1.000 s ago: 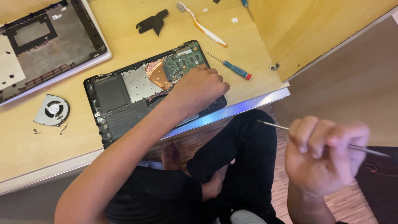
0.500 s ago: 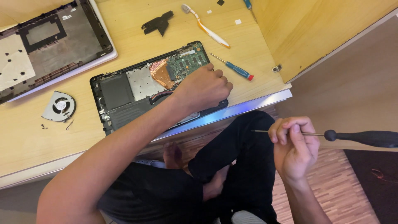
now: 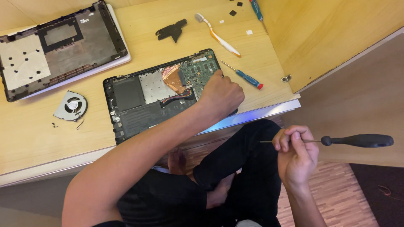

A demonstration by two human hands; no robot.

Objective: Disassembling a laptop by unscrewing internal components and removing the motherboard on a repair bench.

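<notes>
An opened laptop (image 3: 143,96) with its circuit board and a copper heat pipe exposed lies on a low wooden table (image 3: 38,143). My left hand (image 3: 221,94) rests on the laptop's right end, fingers curled over the board. My right hand (image 3: 296,155) is off the table, above my lap, pinching the thin metal shaft of a black-handled screwdriver (image 3: 357,140). The handle points right and the tip points left.
The removed laptop bottom cover (image 3: 59,46) lies at the back left. A loose fan (image 3: 70,106) with tiny screws beside it sits left of the laptop. A toothbrush (image 3: 219,35), a black plastic piece (image 3: 170,30) and a small blue-handled screwdriver (image 3: 246,77) lie behind. A wooden panel (image 3: 336,33) stands at right.
My right hand turned the black-handled screwdriver around and slid along it, so it now grips the shaft with the handle sticking out right. My left hand stayed on the laptop.
</notes>
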